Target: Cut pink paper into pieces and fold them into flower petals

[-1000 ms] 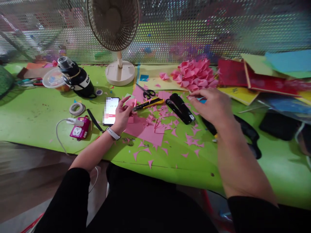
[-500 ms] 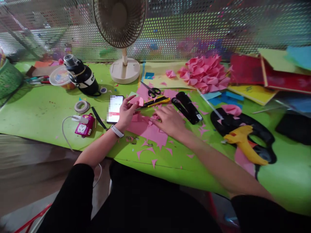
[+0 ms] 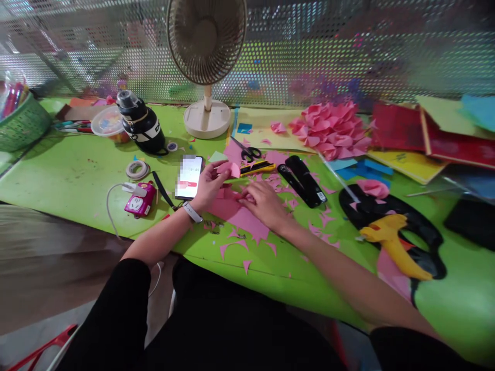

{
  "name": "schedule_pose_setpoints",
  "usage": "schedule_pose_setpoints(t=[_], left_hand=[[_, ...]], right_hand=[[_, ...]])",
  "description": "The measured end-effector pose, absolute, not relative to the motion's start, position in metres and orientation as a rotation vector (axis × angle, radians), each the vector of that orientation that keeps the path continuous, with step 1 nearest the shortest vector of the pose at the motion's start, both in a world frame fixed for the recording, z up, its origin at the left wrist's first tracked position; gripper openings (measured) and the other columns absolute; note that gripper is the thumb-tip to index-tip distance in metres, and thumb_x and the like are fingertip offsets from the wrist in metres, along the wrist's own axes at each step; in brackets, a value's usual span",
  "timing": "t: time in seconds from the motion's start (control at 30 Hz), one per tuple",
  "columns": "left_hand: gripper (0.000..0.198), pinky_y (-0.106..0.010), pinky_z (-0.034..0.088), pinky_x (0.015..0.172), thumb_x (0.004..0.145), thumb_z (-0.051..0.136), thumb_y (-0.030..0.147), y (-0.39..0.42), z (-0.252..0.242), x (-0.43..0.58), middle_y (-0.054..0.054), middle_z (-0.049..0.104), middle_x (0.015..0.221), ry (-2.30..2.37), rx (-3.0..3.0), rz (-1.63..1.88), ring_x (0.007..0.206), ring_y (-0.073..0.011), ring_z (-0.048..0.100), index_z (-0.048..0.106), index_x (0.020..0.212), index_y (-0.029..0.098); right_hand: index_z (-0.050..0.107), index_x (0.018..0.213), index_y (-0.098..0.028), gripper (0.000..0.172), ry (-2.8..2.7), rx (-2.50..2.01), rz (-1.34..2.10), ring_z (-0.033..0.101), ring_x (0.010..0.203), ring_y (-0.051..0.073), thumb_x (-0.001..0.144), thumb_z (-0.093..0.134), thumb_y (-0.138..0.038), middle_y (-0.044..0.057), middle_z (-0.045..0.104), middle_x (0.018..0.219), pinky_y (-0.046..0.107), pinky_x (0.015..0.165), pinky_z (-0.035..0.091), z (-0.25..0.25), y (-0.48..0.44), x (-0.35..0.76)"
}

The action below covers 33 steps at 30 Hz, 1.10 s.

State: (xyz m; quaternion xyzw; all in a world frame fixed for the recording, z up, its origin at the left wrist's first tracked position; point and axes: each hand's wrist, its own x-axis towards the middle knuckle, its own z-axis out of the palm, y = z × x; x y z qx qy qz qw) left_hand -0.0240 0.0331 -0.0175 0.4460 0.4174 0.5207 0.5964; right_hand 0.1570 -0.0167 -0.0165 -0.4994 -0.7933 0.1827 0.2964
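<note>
My left hand (image 3: 211, 185) is closed on a rounded pink paper piece (image 3: 234, 170), which sticks out past its fingertips, beside the lit phone (image 3: 189, 176). My right hand (image 3: 265, 203) has its fingers bent together over the pink paper sheet (image 3: 242, 219); whatever is between the fingertips is too small to make out. Pink scraps (image 3: 247, 266) lie around the sheet. Just beyond the hands are a yellow cutter (image 3: 258, 168) and black scissors (image 3: 250, 153). A black stapler (image 3: 303, 180) rests right of my right hand.
A fan (image 3: 207, 118) and a black bottle (image 3: 143, 126) stand at the back. Pink paper petals (image 3: 332, 129) are heaped at the back right. A yellow glue gun (image 3: 400, 242) lies on a black holder at right. Tape (image 3: 137, 169) and a pink power adapter (image 3: 138, 202) are at left.
The view has shifted, so the table items appear slightly further right and lower. My right hand has drawn its fingers closer together over the pink sheet. My left hand still has the rounded piece.
</note>
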Motion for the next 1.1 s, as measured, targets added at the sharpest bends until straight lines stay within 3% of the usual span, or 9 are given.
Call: schedule_pose_setpoints(t=[0.13,0.33,0.53,0.77,1.1], left_hand=[[0.043,-0.028,0.059,0.072,0.077,0.079,0.034,0.029,-0.022,-0.020,-0.005,0.071,0.094,0.928,1.060,1.176,0.080,-0.0142,0.068,0.061,0.113,0.017],[0.046,-0.033,0.060,0.079,0.073,0.082,0.041,0.015,-0.021,-0.011,-0.008,0.071,0.108,0.786,0.999,1.096,0.092,-0.0182,0.070,0.061,0.107,0.017],[0.047,-0.040,0.059,0.087,0.069,0.086,0.039,0.009,-0.019,-0.010,-0.005,0.070,0.100,0.743,0.912,1.052,0.091,-0.0183,0.070,0.060,0.102,0.017],[0.041,-0.037,0.059,0.083,0.078,0.077,0.045,0.008,-0.017,-0.010,-0.006,0.070,0.096,0.750,0.916,1.011,0.087,-0.0169,0.070,0.062,0.104,0.017],[0.048,-0.035,0.059,0.084,0.077,0.079,0.045,0.011,-0.018,-0.010,-0.001,0.068,0.089,0.730,0.889,1.087,0.079,-0.0137,0.070,0.061,0.114,0.020]], right_hand=[[0.068,0.091,-0.026,0.022,-1.969,-1.242,0.603,0.064,0.073,0.022,0.095,0.056,-0.044,0.005,0.070,0.085,0.041,0.069,0.053,0.017,-0.027,0.159],[0.065,0.102,-0.025,0.029,-1.764,-1.318,0.648,0.070,0.080,0.023,0.091,0.061,-0.051,0.007,0.074,0.092,0.037,0.070,0.056,0.021,-0.015,0.151],[0.061,0.113,-0.024,0.032,-1.737,-1.408,0.575,0.071,0.083,0.026,0.090,0.061,-0.048,0.007,0.075,0.091,0.041,0.073,0.056,0.007,-0.003,0.153],[0.060,0.124,-0.024,0.036,-1.903,-1.400,0.442,0.070,0.081,0.028,0.094,0.054,-0.043,0.009,0.075,0.090,0.042,0.072,0.055,0.009,-0.001,0.158],[0.061,0.120,-0.022,0.039,-1.772,-1.398,0.566,0.070,0.076,0.024,0.090,0.060,-0.045,0.006,0.073,0.084,0.039,0.069,0.055,0.011,0.001,0.164]])
